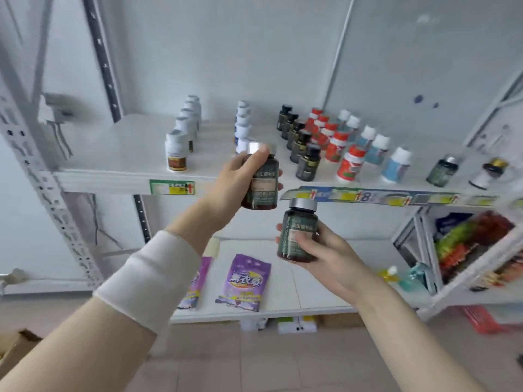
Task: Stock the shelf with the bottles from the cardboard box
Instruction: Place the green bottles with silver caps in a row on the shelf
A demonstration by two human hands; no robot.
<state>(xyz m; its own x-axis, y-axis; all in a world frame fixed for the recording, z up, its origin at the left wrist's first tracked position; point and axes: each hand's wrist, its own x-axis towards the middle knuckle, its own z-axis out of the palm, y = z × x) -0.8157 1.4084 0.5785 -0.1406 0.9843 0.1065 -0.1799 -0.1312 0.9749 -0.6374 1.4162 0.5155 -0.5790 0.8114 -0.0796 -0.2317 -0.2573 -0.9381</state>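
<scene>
My left hand [236, 179] grips a dark green bottle with a silver cap [261, 181], held upright just in front of the white shelf's front edge [113, 179]. Lower and to the right, my right hand [325, 256] holds a second dark green bottle with a silver cap [298, 230], also upright. A matching green bottle [443, 171] stands alone on the shelf at the right. A corner of the cardboard box [17, 343] shows at the bottom left. Rows of bottles fill the shelf behind the hands.
On the shelf stand rows of white bottles [181, 137], black bottles [304, 151], red bottles [339, 148] and blue bottles [376, 148]. A small dark bottle [489, 172] is at the far right. Purple bags [244, 281] lie on the lower shelf. A rack of snacks [475, 250] stands to the right.
</scene>
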